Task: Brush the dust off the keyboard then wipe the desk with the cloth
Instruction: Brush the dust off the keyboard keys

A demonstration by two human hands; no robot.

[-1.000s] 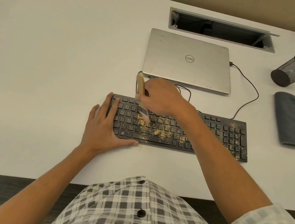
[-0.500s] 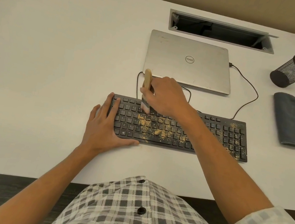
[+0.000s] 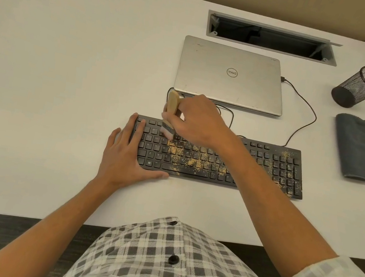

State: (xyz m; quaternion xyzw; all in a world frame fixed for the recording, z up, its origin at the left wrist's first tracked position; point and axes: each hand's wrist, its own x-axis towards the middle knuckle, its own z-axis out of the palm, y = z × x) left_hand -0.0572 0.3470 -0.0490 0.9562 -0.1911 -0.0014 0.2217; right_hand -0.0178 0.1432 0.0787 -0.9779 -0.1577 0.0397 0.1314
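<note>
Right hand [image 3: 200, 119] gripping brush [image 3: 171, 107], bristles on dusty keyboard [image 3: 268, 167] upper-left keys, left hand [image 3: 125, 155] flat beside them

1. The keyboard [image 3: 219, 160] lies on the desk [image 3: 55, 68] before me, the laptop [image 3: 230, 75] behind it.
2. My left hand [image 3: 125, 155] rests on its left end.
3. The cloth [image 3: 358, 148] lies right of it (pen cup [image 3: 360, 87] behind).
</note>
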